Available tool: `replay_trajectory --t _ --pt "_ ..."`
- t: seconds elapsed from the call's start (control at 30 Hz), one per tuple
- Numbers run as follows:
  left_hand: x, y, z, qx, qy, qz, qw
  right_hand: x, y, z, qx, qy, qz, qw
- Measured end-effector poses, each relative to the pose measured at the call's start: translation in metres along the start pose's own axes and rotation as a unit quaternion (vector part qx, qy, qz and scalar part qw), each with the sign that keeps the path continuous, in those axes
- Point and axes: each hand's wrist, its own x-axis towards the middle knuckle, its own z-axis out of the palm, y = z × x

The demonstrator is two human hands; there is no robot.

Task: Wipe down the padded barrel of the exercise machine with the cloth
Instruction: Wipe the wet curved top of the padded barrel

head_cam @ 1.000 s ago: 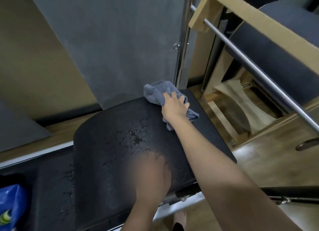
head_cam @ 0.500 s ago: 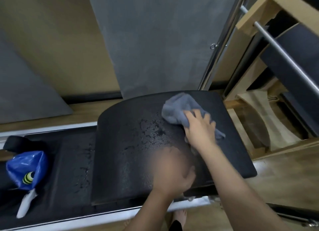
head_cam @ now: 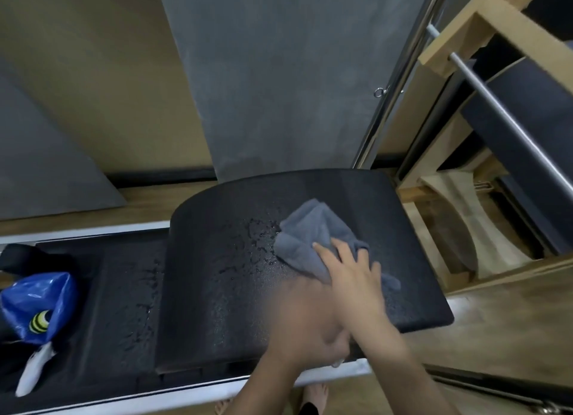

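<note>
On the near slope of the padded barrel (head_cam: 310, 204), left hand (head_cam: 305, 324) resting, too blurred to tell how the fingers lie; probably bracing. Just beyond, right hand (head_cam: 352, 276) pressing the grey cloth (head_cam: 310, 238) onto the barrel's crown, fingers (head_cam: 324, 251) spread flat, gripping nothing. Left of the cloth, spray droplets (head_cam: 248, 247) not yet wiped. Farther left of the barrel, blue spray bottle (head_cam: 35, 309). Nothing blocking the stroke.

a grey panel (head_cam: 279, 73) fills the upper middle of the frame against a tan wall (head_cam: 102, 83). wood floor (head_cam: 496, 331) shows at lower right. a wooden frame (head_cam: 483, 27) with a steel bar (head_cam: 508, 126) stands at upper right, a chrome pole (head_cam: 393, 86) beside it.
</note>
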Motion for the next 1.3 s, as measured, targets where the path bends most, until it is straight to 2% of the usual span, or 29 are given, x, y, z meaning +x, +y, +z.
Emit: replay_trajectory --t 0.07,0.1,0.23,0.37,0.5,0.6,0.73,0.83,0.97,1.07,1.17,1.3 --pt "-0.002 0.002 -0.002 -0.015 -0.001 0.034 0.999 -0.012 0.012 0.001 0.002 -0.036 -0.010 0.999" --pt "-0.001 0.000 -0.002 -0.028 0.006 0.022 0.999 -0.008 0.015 -0.001 0.000 -0.050 -0.011 0.999" --pt "0.003 -0.009 -0.007 -0.096 0.060 -0.103 0.988 0.045 0.001 -0.014 0.003 -0.023 -0.007 1.000" --pt "0.002 -0.007 -0.013 -0.129 0.114 -0.139 0.975 0.132 -0.012 -0.020 0.009 -0.026 0.027 0.999" --pt "-0.015 -0.023 -0.028 -0.100 0.162 -0.181 0.965 0.173 -0.024 -0.020 0.010 -0.055 0.045 0.997" --pt "-0.036 -0.043 -0.039 -0.056 0.181 -0.242 0.951 0.142 -0.031 -0.015 0.002 -0.007 0.040 0.999" --pt "-0.044 -0.063 -0.039 0.013 0.158 -0.264 0.952 0.050 -0.044 -0.007 -0.032 0.031 0.011 0.999" --pt "-0.045 -0.067 -0.033 0.042 0.119 -0.256 0.958 -0.019 -0.052 0.002 -0.042 0.029 -0.011 0.999" --pt "-0.046 -0.070 -0.032 0.032 0.085 -0.272 0.958 -0.057 -0.053 0.009 -0.060 0.019 -0.026 0.998" --pt "-0.045 -0.070 -0.033 0.040 0.075 -0.263 0.961 -0.025 -0.057 0.006 -0.044 0.035 -0.015 0.998" --pt "-0.045 -0.071 -0.034 0.045 0.057 -0.261 0.962 0.045 -0.063 0.001 -0.044 0.045 0.002 0.998" --pt "-0.045 -0.070 -0.033 0.045 0.051 -0.271 0.960 0.134 -0.068 -0.009 -0.015 0.006 0.026 1.000"
